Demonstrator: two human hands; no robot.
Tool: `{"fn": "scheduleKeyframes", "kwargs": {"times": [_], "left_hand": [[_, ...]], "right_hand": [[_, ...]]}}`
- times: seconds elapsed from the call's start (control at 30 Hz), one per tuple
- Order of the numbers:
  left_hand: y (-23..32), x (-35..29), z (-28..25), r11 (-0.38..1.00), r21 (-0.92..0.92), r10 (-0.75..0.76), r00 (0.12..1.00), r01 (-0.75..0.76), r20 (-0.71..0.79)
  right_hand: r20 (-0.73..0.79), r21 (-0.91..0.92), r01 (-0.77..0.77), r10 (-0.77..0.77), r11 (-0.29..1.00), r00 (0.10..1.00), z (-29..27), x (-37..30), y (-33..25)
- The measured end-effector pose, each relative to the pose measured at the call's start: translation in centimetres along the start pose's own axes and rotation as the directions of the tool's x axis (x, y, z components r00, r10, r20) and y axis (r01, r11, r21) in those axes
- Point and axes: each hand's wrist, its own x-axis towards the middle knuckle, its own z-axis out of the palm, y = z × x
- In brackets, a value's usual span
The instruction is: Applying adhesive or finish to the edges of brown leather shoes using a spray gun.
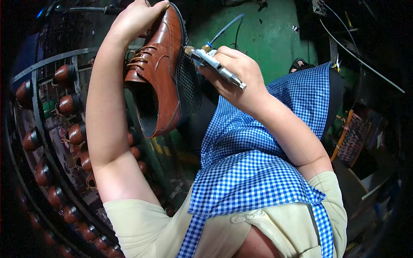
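My left hand [137,20] grips a brown leather lace-up shoe [167,81] near its toe, which points up in the picture. The heel and the open collar face down, and the dark textured sole is turned to the right. In my right hand [243,73] is a silver spray gun [213,65], its brass-coloured nozzle end close to the edge of the sole. I cannot tell whether the nozzle touches the shoe. A thin air hose [226,29] runs up from the gun. Some fingers of both hands are hidden.
At the left stands a metal rack [38,107] with several brown shoes [76,133] on it. A blue checked apron [254,180] covers my lap. Green floor [266,38] shows ahead, and a woven patterned panel [353,137] is at the right.
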Motion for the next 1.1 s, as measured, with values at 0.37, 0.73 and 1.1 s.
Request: {"fn": "scheduleKeyframes", "kwargs": {"times": [0.37,0.73,1.1], "left_hand": [[4.2,-2.7,-2.1,0.994,0.042,-0.096,0.995,0.097,-0.036],[4.5,-2.5,-2.2,0.992,-0.051,-0.112,0.993,0.113,0.026],[0.7,-10.1,-2.5,0.86,-0.418,0.098,0.899,-0.293,-0.427]], "right_hand": [[0.072,0.056,0.018,-0.022,0.998,0.997,0.1,-2.0,-1.9],[0.097,0.107,0.039,-0.05,0.993,0.994,-1.0,-3.4,-3.2],[0.016,-0.152,-0.203,0.207,0.967,0.978,-5.3,-3.8,3.3]]}}
